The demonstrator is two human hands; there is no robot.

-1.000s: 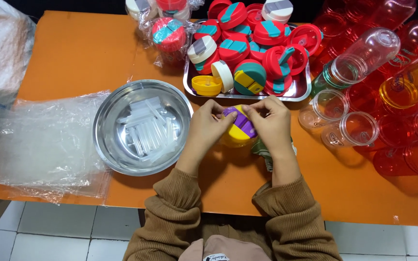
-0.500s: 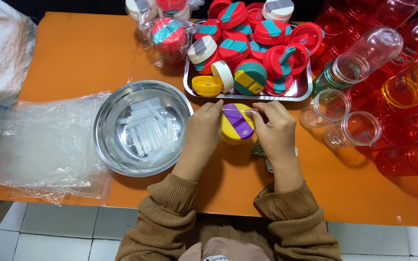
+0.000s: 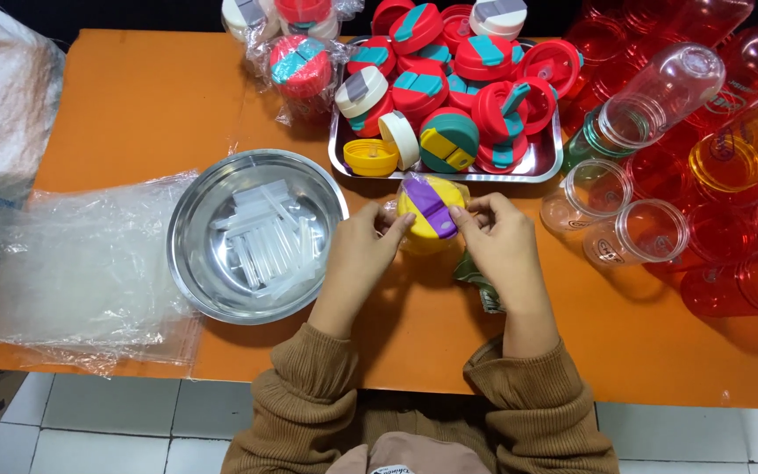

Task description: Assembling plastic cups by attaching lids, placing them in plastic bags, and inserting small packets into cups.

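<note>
We are gripping the lid (image 3: 430, 211) between both hands | left hand (image 3: 363, 250) pinching its left edge | right hand (image 3: 497, 241) pinching its right | above the worktop (image 3: 133, 105)

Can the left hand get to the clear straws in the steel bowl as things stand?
Probably yes: the left hand is beside the steel bowl, whose open top leaves the clear straws uncovered. It would first have to let go of the yellow lid.
</note>
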